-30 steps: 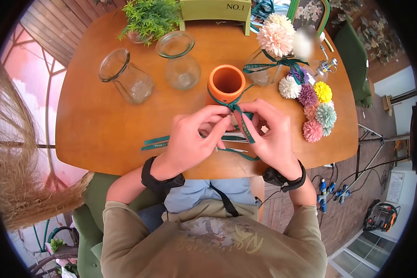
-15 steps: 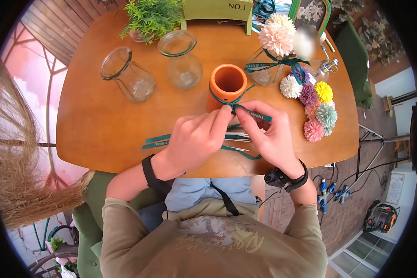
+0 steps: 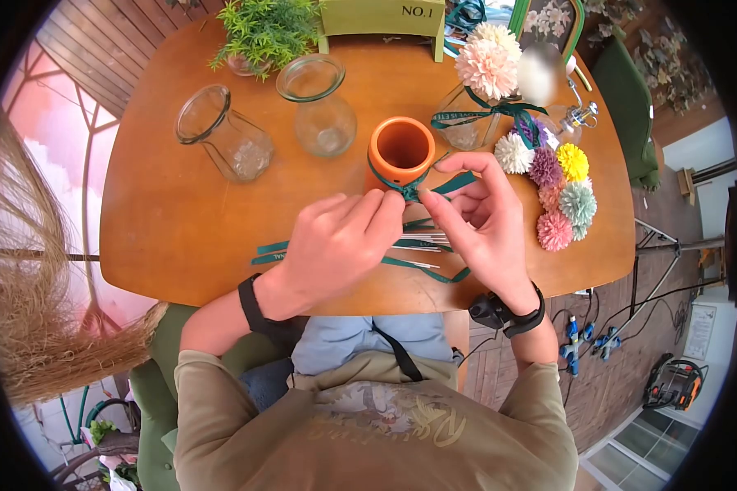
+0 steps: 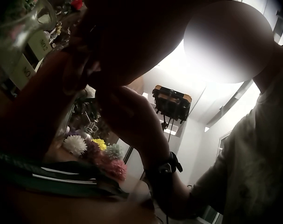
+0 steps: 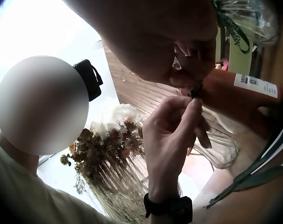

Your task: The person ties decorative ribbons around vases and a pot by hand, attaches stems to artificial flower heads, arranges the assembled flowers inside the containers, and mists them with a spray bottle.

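Note:
An orange pot (image 3: 401,151) stands upright in the head view, with a dark green ribbon (image 3: 407,190) tied round it and knotted at the front. My left hand (image 3: 344,237) pinches the ribbon at the knot, its fingertips close against the pot. From the other side my right hand (image 3: 487,225) holds the ribbon with curled fingers. Its thumb is at the knot and its index finger is raised apart, while a ribbon end (image 3: 457,183) sticks out by the fingers. The right wrist view shows the left fingertips (image 5: 193,105) meeting at the dark knot.
Thin white sticks (image 3: 422,243) and more green ribbon (image 3: 274,250) lie under the hands. Two glass vases (image 3: 315,114) stand left of the pot. Pompom flowers (image 3: 577,203) lie to the right, near a ribboned glass jar (image 3: 465,123). A green plant (image 3: 266,33) stands behind.
The right hand's index finger has lifted and spread from its thumb, and the ribbon end beside it now points up to the right. The left hand stays at the knot.

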Motion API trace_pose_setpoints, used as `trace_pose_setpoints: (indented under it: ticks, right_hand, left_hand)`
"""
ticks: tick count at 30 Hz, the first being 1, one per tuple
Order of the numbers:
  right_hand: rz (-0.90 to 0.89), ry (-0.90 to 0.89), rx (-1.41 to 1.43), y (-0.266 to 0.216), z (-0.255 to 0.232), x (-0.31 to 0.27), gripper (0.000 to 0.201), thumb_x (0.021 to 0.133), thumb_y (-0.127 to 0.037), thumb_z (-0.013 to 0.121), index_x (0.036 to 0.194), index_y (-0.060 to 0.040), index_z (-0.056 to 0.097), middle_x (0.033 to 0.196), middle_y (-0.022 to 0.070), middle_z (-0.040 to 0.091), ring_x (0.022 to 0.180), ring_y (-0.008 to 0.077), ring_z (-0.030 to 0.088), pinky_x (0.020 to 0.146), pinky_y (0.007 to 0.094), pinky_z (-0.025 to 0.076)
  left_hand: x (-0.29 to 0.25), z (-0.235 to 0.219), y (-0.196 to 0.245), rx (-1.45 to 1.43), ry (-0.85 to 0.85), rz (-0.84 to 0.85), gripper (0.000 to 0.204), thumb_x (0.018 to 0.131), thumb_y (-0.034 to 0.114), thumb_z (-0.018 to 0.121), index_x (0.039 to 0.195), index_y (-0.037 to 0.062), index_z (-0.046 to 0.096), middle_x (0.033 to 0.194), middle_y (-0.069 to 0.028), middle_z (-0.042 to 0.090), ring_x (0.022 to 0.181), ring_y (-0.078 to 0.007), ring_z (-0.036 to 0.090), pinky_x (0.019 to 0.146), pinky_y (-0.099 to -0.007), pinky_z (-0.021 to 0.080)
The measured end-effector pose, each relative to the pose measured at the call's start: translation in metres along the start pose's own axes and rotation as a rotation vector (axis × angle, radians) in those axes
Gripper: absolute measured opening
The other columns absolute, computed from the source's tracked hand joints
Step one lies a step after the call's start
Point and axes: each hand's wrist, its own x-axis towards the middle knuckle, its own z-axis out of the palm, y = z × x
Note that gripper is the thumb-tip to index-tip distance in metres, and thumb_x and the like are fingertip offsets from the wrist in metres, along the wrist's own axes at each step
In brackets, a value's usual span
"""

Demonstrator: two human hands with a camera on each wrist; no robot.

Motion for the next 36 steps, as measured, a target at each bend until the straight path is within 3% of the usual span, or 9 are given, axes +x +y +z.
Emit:
trace_pose_setpoints:
  ticks: [2,8,10,15,17,19,22,28,36]
  right_hand:
    - [0.014,-0.09,-0.052,0.003,-0.008,0.003,0.028,0.097,-0.003,0.072,0.119,-0.0013,0.056,0.079,0.0,0.069,0.061,-0.0025,0.053,0.053,0.0174,0.039]
    - [0.08,-0.086,0.122,0.002,-0.005,0.005,0.026,0.097,-0.005,0.073,0.116,-0.0003,0.057,0.078,0.0012,0.07,0.06,-0.0003,0.058,0.05,0.0177,0.04]
    - [0.09,-0.086,0.09,0.002,-0.007,0.004,0.024,0.097,-0.005,0.073,0.115,-0.0002,0.058,0.077,0.0014,0.07,0.059,0.0003,0.059,0.049,0.018,0.041]
    - [0.06,-0.097,0.039,0.004,-0.008,0.004,0.019,0.097,-0.005,0.073,0.111,-0.0002,0.061,0.074,0.0014,0.069,0.057,0.0013,0.06,0.048,0.0181,0.041]
    - [0.135,-0.143,0.092,0.001,-0.009,0.004,0.018,0.098,-0.006,0.073,0.11,-0.0004,0.061,0.072,0.0006,0.067,0.056,0.0014,0.059,0.048,0.018,0.04]
    - [0.127,-0.149,0.09,0.002,-0.008,0.004,0.017,0.098,-0.006,0.073,0.11,-0.0006,0.062,0.071,0.0001,0.067,0.056,0.0015,0.059,0.047,0.018,0.04]
    - [0.117,-0.153,0.096,0.006,-0.008,0.002,0.016,0.098,-0.006,0.072,0.11,-0.0009,0.062,0.07,-0.0007,0.065,0.055,0.0016,0.059,0.047,0.0181,0.039]
    - [0.129,-0.176,0.13,0.007,-0.007,0.001,0.017,0.099,-0.005,0.071,0.111,-0.0007,0.061,0.071,-0.0004,0.065,0.055,0.002,0.059,0.047,0.0179,0.04]
    - [0.084,-0.141,0.18,0.005,-0.01,0.003,0.028,0.098,-0.002,0.071,0.12,-0.0002,0.054,0.078,0.0022,0.067,0.057,0.0035,0.06,0.047,0.0183,0.042]
  left_hand:
    - [-0.001,-0.002,-0.003,-0.016,0.018,0.019,0.014,0.085,0.003,0.074,0.09,0.0042,0.061,0.068,-0.0047,0.052,0.053,-0.0191,0.056,0.048,-0.0334,0.043]
    - [0.002,-0.007,-0.014,-0.066,-0.012,0.05,0.02,0.079,0.0,0.077,0.085,0.0047,0.058,0.066,-0.0048,0.051,0.053,-0.0208,0.056,0.048,-0.0337,0.044]
    - [0.0,-0.003,-0.017,-0.171,0.054,0.008,0.02,0.077,-0.001,0.076,0.084,0.0056,0.058,0.064,-0.0044,0.052,0.053,-0.0212,0.057,0.048,-0.0339,0.044]
    - [-0.007,-0.004,-0.024,-0.19,-0.007,0.046,0.02,0.077,0.0,0.077,0.084,0.0067,0.06,0.062,-0.0042,0.054,0.051,-0.0207,0.057,0.048,-0.0327,0.043]
    - [-0.008,-0.004,-0.023,-0.219,0.007,0.036,0.02,0.079,0.001,0.078,0.084,0.0071,0.06,0.061,-0.0039,0.055,0.05,-0.02,0.056,0.047,-0.0319,0.042]
    - [-0.01,-0.005,-0.018,-0.309,-0.006,-0.156,0.019,0.083,0.006,0.081,0.086,0.0075,0.062,0.057,-0.0029,0.054,0.047,-0.0185,0.055,0.046,-0.0311,0.041]
    - [-0.01,-0.002,-0.015,-0.323,-0.022,-0.196,0.018,0.086,0.009,0.082,0.09,0.0077,0.065,0.056,-0.0022,0.054,0.046,-0.0176,0.055,0.045,-0.031,0.041]
    - [-0.008,0.008,-0.02,-0.243,0.09,-0.02,0.017,0.085,0.006,0.081,0.091,0.0056,0.066,0.064,-0.0044,0.061,0.051,-0.0192,0.059,0.048,-0.0314,0.042]
    - [-0.008,-0.006,-0.026,-0.184,0.024,-0.04,0.015,0.08,0.001,0.074,0.087,0.0055,0.062,0.066,-0.0044,0.055,0.052,-0.0215,0.055,0.048,-0.034,0.04]
